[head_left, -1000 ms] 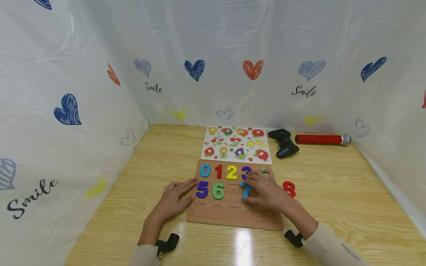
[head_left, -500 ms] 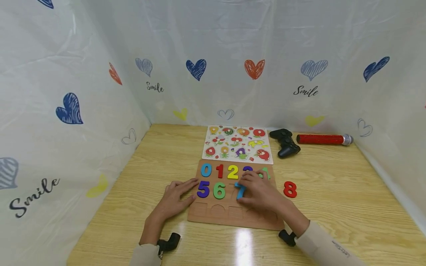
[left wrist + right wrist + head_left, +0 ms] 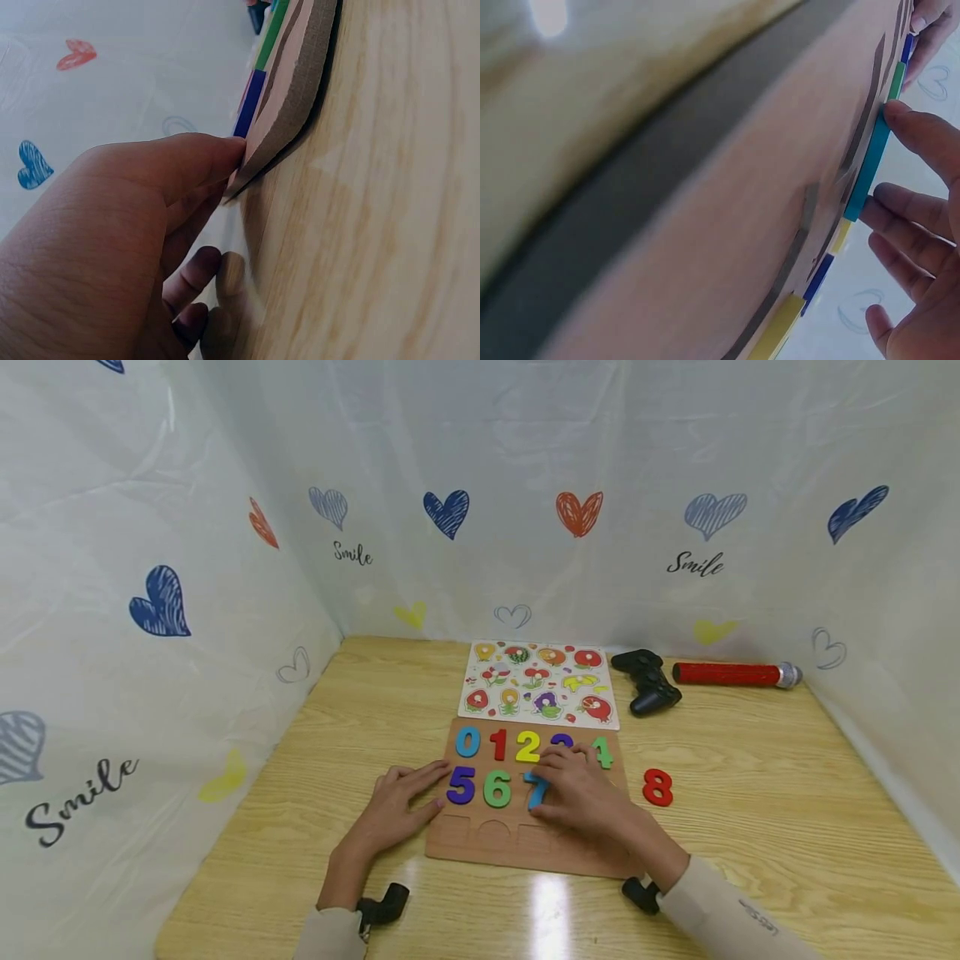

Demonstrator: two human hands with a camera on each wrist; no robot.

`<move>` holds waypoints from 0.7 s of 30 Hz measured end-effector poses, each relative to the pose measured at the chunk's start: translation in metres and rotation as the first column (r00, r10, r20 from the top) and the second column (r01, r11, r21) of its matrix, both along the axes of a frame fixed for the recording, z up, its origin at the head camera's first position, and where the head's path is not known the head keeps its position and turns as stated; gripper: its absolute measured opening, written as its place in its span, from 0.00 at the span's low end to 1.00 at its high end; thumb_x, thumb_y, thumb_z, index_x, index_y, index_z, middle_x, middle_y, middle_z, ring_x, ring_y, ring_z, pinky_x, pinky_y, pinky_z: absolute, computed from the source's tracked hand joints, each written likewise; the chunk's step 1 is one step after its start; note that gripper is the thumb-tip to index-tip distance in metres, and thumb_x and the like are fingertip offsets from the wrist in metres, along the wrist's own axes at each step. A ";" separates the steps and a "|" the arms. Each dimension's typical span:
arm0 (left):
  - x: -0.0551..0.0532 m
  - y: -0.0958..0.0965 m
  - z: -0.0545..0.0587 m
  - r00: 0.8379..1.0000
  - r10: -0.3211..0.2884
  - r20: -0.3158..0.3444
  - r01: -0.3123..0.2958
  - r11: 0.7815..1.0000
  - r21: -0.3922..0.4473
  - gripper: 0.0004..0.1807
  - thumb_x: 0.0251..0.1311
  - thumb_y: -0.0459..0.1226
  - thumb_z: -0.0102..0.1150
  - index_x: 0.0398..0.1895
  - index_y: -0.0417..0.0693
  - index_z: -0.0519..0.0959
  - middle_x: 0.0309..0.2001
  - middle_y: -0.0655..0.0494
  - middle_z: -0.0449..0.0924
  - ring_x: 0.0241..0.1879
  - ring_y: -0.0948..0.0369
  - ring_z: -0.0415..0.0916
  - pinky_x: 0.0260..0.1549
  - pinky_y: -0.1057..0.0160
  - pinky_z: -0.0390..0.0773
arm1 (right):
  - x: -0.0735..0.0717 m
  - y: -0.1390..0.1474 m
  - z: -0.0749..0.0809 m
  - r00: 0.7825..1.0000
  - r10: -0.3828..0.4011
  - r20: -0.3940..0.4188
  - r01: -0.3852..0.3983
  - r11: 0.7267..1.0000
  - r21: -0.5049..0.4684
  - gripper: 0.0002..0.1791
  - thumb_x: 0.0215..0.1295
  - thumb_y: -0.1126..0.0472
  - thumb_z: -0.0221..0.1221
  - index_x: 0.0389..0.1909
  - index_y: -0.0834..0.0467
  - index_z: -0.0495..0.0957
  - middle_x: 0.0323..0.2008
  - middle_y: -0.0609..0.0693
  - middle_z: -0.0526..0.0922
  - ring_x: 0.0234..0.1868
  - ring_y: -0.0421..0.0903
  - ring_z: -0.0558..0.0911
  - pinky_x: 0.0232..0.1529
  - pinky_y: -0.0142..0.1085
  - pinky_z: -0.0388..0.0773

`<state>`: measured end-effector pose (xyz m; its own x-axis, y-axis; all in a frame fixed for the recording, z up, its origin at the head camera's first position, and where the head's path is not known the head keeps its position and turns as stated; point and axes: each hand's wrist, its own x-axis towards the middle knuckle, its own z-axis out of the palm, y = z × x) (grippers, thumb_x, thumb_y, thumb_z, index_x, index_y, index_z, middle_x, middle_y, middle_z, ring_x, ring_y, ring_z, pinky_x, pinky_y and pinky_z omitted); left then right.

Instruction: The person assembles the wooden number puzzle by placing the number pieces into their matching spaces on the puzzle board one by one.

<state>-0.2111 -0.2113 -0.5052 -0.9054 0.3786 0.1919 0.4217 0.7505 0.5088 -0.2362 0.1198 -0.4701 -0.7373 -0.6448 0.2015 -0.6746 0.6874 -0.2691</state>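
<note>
My right hand [image 3: 581, 793] pinches a blue number 7 [image 3: 536, 791] between thumb and fingers, over the second row of a wooden number puzzle board [image 3: 487, 852]. In the right wrist view, the thumb is at one end of the blue 7 [image 3: 870, 169] and fingertips are at the other. My left hand [image 3: 397, 806] rests at the board's left edge, fingers extended, its thumb touching the edge by the purple 5 [image 3: 461, 785]. A green 6 [image 3: 497, 789] sits between the 5 and 7. The right hand partly covers the purple 3 [image 3: 561, 742].
A red 8 [image 3: 657, 787] lies on the table right of the board. Behind the board is a fruit puzzle [image 3: 536, 685], with a black game controller [image 3: 647, 682] and a red microphone [image 3: 735, 674] to its right. A yellow piece [image 3: 776, 330] shows in the right wrist view.
My right hand has slid left with the blue 7, bringing it closer beside the green 6, and the green 4 shows more fully. The left hand stays at the board's edge.
</note>
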 end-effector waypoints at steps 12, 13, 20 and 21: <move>-0.001 0.002 0.000 1.000 0.000 0.004 0.000 1.000 0.008 0.29 0.67 0.49 0.61 0.71 0.59 0.72 0.72 0.64 0.67 0.51 0.56 0.66 0.45 0.52 0.61 | 0.000 -0.004 0.000 0.999 -0.035 0.012 0.034 0.999 0.034 0.28 0.57 0.44 0.72 0.55 0.54 0.83 0.53 0.48 0.81 0.63 0.52 0.70 0.61 0.59 0.55; -0.001 0.002 0.000 1.000 0.000 0.003 0.000 1.000 0.007 0.29 0.67 0.49 0.61 0.71 0.59 0.72 0.72 0.64 0.67 0.51 0.56 0.66 0.45 0.52 0.61 | 0.001 -0.003 0.000 0.999 -0.038 0.011 0.037 0.999 0.033 0.29 0.57 0.44 0.72 0.55 0.55 0.82 0.54 0.48 0.81 0.63 0.52 0.70 0.61 0.59 0.55; 0.001 0.002 0.002 1.000 -0.001 -0.015 0.002 1.000 0.015 0.29 0.67 0.47 0.62 0.71 0.57 0.73 0.71 0.61 0.68 0.52 0.56 0.66 0.46 0.51 0.61 | 0.006 0.009 0.005 0.999 -0.050 -0.006 0.050 0.999 0.002 0.27 0.58 0.48 0.71 0.56 0.56 0.82 0.56 0.50 0.81 0.64 0.53 0.70 0.61 0.61 0.52; 0.001 0.001 0.002 1.000 0.000 -0.016 0.000 1.000 0.015 0.29 0.67 0.48 0.62 0.71 0.58 0.73 0.71 0.61 0.69 0.52 0.56 0.66 0.46 0.51 0.61 | 0.006 0.011 0.006 0.999 -0.049 -0.010 0.049 0.999 0.000 0.26 0.59 0.49 0.71 0.56 0.56 0.82 0.56 0.50 0.81 0.64 0.54 0.70 0.62 0.61 0.51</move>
<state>-0.2100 -0.2100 -0.5028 -0.9020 0.3758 0.2125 0.4302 0.7425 0.5135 -0.2302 0.1312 -0.4641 -0.7657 -0.6083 0.2092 -0.6432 0.7195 -0.2620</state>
